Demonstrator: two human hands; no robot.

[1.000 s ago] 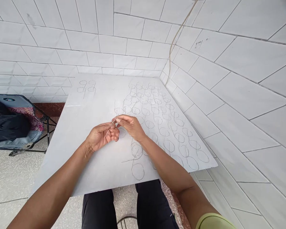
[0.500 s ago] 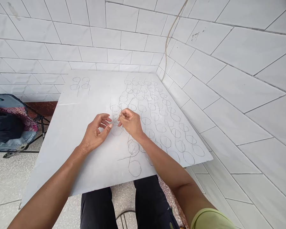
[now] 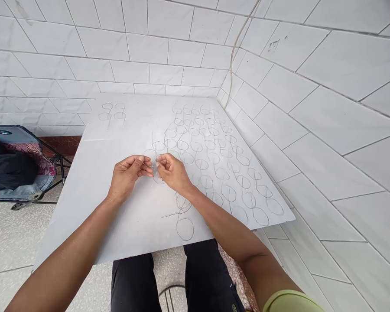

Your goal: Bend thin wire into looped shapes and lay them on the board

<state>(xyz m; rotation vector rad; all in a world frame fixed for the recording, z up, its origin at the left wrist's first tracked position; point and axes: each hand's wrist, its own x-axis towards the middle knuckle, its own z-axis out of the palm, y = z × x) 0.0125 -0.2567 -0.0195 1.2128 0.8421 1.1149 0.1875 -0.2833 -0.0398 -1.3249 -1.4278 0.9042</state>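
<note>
Between my hands, over the middle of the white board [image 3: 117, 225], is a thin wire [image 3: 149, 166] bent into a loop. My left hand [image 3: 127, 175] pinches it from the left, thumb against the fingertips. From the other side my right hand [image 3: 173, 172] grips it between thumb and forefinger. The wire is so fine that its full shape is hard to make out. Just beyond my fingers lie more looped wires [image 3: 170, 143]. Nearer to me, under my right forearm, a double-looped wire [image 3: 185, 229] rests with a straight tail pointing left.
Rows of wire loops [image 3: 227, 193] cover the board's right part, and two figure-shaped wires [image 3: 107, 113] lie far left. Tiled walls [image 3: 169, 52] meet at the back right corner, with a cable [image 3: 232, 54] hanging there. A folding chair [image 3: 22, 173] stands left.
My left hand's thumb and fingers have closed on the wire. The right hand has shifted slightly left and down, bringing the hands closer together. The view has shifted slightly.
</note>
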